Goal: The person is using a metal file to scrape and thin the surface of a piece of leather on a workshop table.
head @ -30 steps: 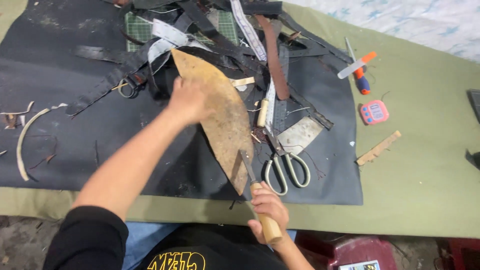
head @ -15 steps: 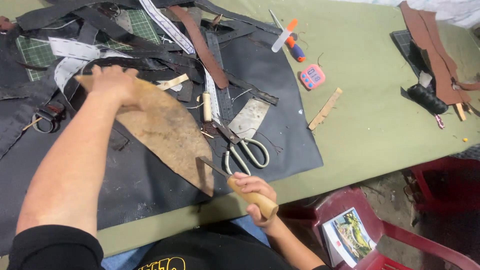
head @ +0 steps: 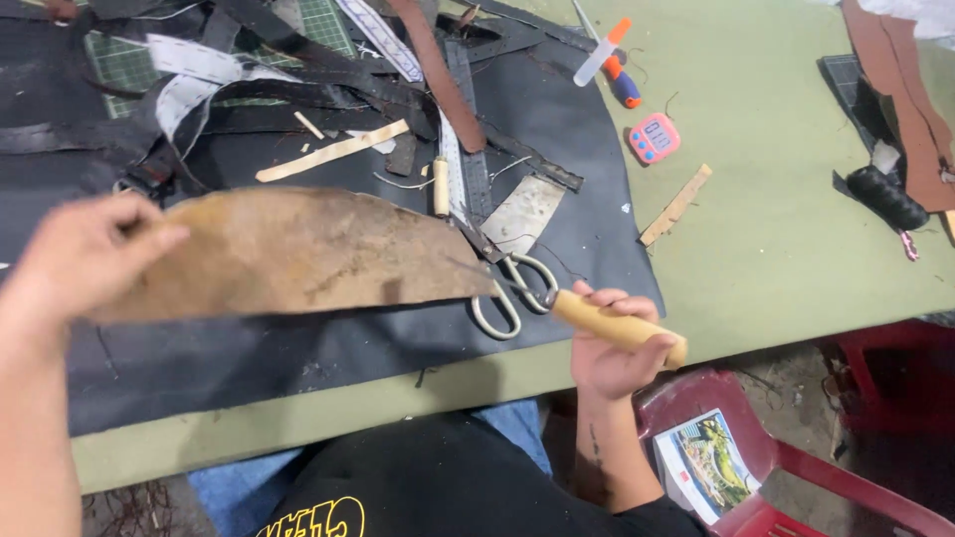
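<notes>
Left hand (head: pixel 80 254) clamped on left end of brown leather piece (head: pixel 298 254), lying across black sheet (head: pixel 587 149) on green surface (head: pixel 786 229). Right hand (head: pixel 612 343) closed around wooden-handled knife (head: pixel 617 326), at leather's right tip. Scissors (head: pixel 512 288) just beside.

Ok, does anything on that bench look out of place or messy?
Mostly clutter: black straps and pale offcuts lie tangled across the black mat, and the scissors sit close beside the right hand with its wooden-handled knife. Nothing looks spilled.
</notes>
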